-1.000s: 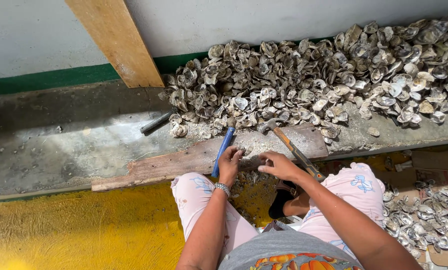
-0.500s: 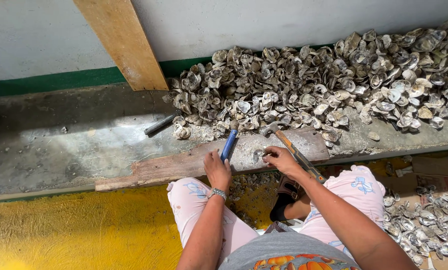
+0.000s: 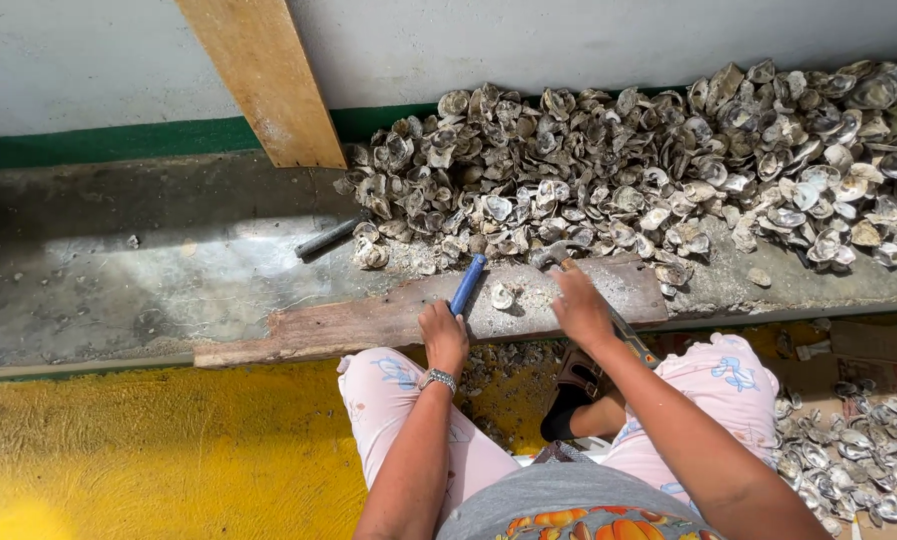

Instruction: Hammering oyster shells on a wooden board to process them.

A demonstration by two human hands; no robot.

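Note:
My left hand (image 3: 443, 338) is closed around a blue-handled tool (image 3: 467, 284) whose tip rests on a worn wooden board (image 3: 368, 322). My right hand (image 3: 580, 305) grips a wooden-handled hammer (image 3: 551, 254); its metal head lies at the near edge of the shell pile. A single pale oyster shell (image 3: 502, 296) sits on the board between my two hands. A large heap of grey oyster shells (image 3: 668, 170) covers the concrete ledge behind the board.
A slanted wooden plank (image 3: 263, 80) leans on the white wall. A short metal rod (image 3: 325, 238) lies on the concrete ledge (image 3: 118, 270). More shells (image 3: 858, 450) lie on the floor at the right, beside my pink-trousered knees. Yellow floor (image 3: 148, 450) is at the left.
My right hand moved forward with the hammer to the pile's edge. The left hand stayed on the blue tool, and one shell now lies on the board between them.

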